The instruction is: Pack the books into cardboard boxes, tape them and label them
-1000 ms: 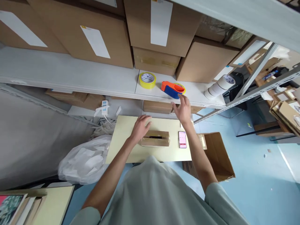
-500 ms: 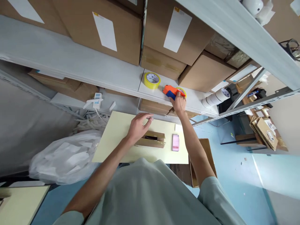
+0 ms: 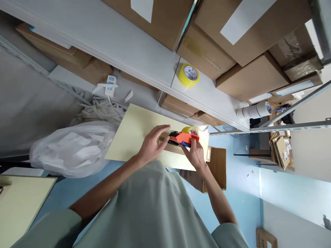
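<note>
My right hand (image 3: pixel 193 153) is closed round the handle of an orange and blue tape dispenser (image 3: pixel 182 137) loaded with a yellow tape roll (image 3: pixel 190 130). Its black end points left, towards my left hand (image 3: pixel 154 142). My left hand is open, thumb and fingers apart, close to that black end; whether they touch I cannot tell. Beneath the dispenser, a small cardboard box (image 3: pixel 176 148) lies on the cream tabletop (image 3: pixel 139 120), mostly hidden by the dispenser and my hands.
On the grey shelf (image 3: pixel 144 65) stand large cardboard boxes (image 3: pixel 248 75), a yellow tape roll (image 3: pixel 188 75) and white rolls (image 3: pixel 254 110). A plastic bag of white scraps (image 3: pixel 74 148) sits left of the table. An open carton (image 3: pixel 217 168) stands on the floor at right.
The tape dispenser has come off the shelf in my right hand, down and left to above the small box. My view has shifted, and the left hand is now beside the dispenser.
</note>
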A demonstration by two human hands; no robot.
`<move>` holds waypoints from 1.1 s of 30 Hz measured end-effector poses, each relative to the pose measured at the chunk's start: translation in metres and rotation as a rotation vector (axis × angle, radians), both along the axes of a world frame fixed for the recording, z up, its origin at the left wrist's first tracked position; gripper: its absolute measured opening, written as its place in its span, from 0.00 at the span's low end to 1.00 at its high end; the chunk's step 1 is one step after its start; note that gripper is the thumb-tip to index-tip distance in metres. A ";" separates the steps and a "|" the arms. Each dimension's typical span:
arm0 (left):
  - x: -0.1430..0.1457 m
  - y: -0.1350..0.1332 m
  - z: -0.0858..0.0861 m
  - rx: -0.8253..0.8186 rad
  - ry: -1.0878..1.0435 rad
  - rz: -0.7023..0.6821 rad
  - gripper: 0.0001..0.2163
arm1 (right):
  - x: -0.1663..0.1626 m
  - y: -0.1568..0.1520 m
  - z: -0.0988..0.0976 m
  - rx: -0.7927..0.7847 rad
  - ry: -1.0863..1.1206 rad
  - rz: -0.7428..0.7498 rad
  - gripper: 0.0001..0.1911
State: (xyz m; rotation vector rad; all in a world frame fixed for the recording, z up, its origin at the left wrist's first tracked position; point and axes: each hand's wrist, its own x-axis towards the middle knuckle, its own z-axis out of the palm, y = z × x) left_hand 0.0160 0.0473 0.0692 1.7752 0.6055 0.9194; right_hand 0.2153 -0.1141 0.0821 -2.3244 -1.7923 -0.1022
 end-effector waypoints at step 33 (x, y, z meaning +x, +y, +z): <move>-0.073 -0.001 -0.089 -0.888 0.176 -0.434 0.27 | -0.095 0.031 0.080 -0.926 0.338 -0.270 0.29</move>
